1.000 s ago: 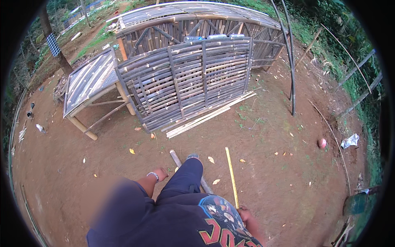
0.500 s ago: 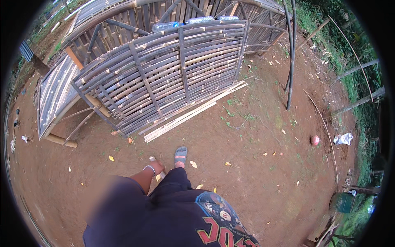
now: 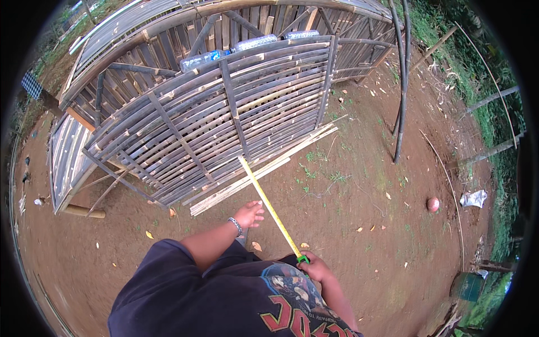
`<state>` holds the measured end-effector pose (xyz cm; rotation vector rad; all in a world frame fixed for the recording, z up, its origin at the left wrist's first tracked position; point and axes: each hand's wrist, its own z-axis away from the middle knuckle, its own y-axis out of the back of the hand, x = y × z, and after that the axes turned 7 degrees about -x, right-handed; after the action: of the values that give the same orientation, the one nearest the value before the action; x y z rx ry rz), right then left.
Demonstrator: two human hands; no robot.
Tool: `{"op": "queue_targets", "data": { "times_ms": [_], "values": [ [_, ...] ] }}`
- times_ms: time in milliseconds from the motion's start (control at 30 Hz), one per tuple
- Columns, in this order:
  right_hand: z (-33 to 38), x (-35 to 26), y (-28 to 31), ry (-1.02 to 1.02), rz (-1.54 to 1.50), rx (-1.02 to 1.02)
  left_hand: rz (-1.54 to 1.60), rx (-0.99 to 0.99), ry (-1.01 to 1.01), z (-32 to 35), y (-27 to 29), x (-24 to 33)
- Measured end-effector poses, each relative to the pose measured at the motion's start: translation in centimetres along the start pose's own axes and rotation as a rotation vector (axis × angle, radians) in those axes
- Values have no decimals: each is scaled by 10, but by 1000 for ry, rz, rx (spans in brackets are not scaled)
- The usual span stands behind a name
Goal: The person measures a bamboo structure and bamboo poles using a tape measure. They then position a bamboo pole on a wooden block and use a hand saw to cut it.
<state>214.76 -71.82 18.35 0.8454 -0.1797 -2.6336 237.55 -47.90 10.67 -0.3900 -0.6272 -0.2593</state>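
My right hand (image 3: 315, 267) is closed round a green-cased tape measure (image 3: 303, 259) close to my body. Its narrow yellow blade (image 3: 272, 210) stretches out and up to the left, its far end over the pale bamboo strips by the foot of a bamboo slat panel (image 3: 224, 112). Beside the blade is my left hand (image 3: 249, 215), with a bracelet at the wrist. Its fingers are loosely curled and apart, and nothing shows in them. Whether the thumb touches the blade I cannot tell.
Pale bamboo strips (image 3: 241, 186) lie on the dirt along the panel. Clear plastic bottles (image 3: 255, 42) rest behind its top rail. Dark upright poles (image 3: 402, 90) stand at the right. Farther right are a reddish ball (image 3: 433, 204), a white sheet (image 3: 473, 199) and a green drum (image 3: 469, 286).
My left hand has risen from low beside my leg, where it held a short pale stick, and moved forward right. My right hand has come into view with the tape measure, its blade extended.
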Motion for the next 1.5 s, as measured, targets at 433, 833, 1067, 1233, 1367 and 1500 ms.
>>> {"op": "queue_targets", "data": {
  "times_ms": [433, 833, 1067, 1233, 1367, 1500],
  "values": [
    [-60, 79, 272, 249, 299, -203, 46, 488, -152, -139, -144, -8],
    [-165, 34, 549, 483, 871, -70, 605, 619, -341, -200, -195, 63],
    [-278, -111, 590, 333, 943, -374, 782, 784, -379, -279, -155, 62],
    [-331, -204, 613, 386, 1060, -382, 380, 958, -399, -353, -122, 76],
    [-387, -247, 627, 454, 1066, -398, 560, 939, -246, -363, -94, 137],
    [-417, -288, 626, 415, 1040, -365, 782, 995, -414, -351, -69, 198]
  ]
}}
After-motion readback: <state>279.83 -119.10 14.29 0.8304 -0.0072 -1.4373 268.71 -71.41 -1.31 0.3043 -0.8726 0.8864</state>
